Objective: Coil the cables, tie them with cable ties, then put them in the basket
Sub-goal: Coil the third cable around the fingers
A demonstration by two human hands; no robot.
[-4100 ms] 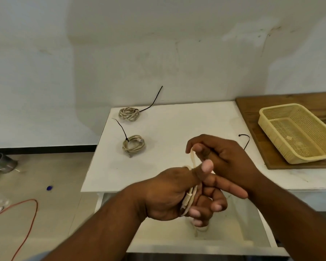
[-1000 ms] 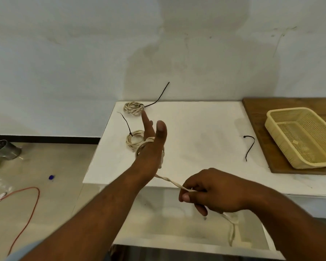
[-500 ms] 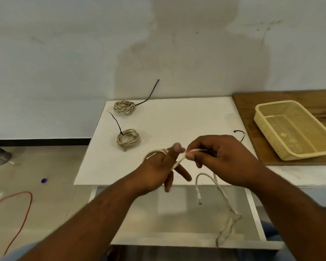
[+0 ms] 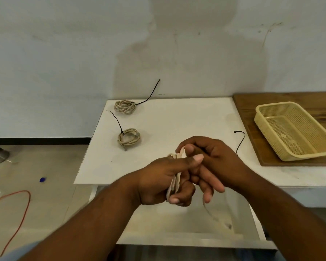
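The table [image 4: 177, 119] is carrying the work. The board [image 4: 290, 97] is lying along its right side and bearing the basket [image 4: 299, 129], probably set there within reach for finished coils. The left hand [image 4: 158, 179] is acting as a former, its fingers curling round the cable [image 4: 174, 182] loops so that they are holding their shape. The right hand [image 4: 215, 159] is pinching the cable's top between thumb and forefinger, probably laying another turn, with its other fingers hanging loose. The tied far coil [image 4: 125, 107] and near coil [image 4: 128, 138] are waiting at the table's left, well apart from the basket. A loose tie [image 4: 241, 143] is lying beside the board, likely for this cable. The cable's tail is hanging blurred beneath the right hand, and its end and the loop count are hard to make out. The frame's right edge is cutting off the basket.
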